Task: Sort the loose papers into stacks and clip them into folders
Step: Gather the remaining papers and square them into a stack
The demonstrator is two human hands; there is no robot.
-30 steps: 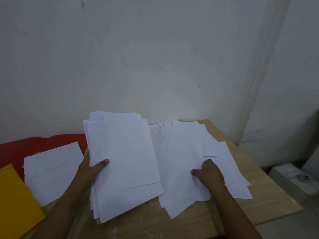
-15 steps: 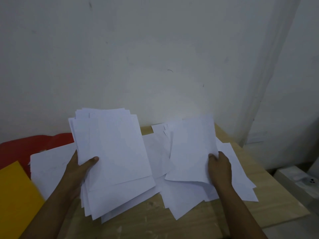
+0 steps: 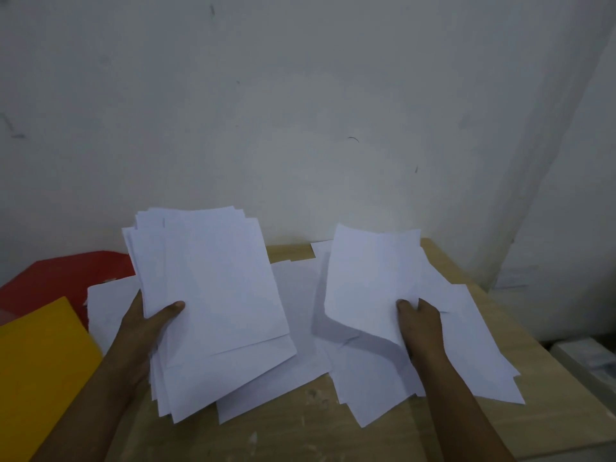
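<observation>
My left hand [image 3: 146, 331] grips a thick stack of white sheets [image 3: 213, 295], thumb on top, held tilted above the table. My right hand [image 3: 418, 323] pinches the lower right corner of a single white sheet [image 3: 366, 281], which is lifted and curls over the loose pile of papers [image 3: 466, 348] spread on the right half of the wooden table [image 3: 300, 431]. More loose sheets [image 3: 300, 328] lie flat between the two hands. A yellow folder [image 3: 36, 368] and a red folder [image 3: 60, 281] lie at the left.
Another white sheet [image 3: 110, 305] lies on the red folder behind my left hand. A pale wall rises just behind the table. The table's right edge drops off to a floor with a white box [image 3: 586, 358].
My right hand has lifted one sheet off the loose pile and raised it further. My left hand has raised its stack slightly and shifted it left.
</observation>
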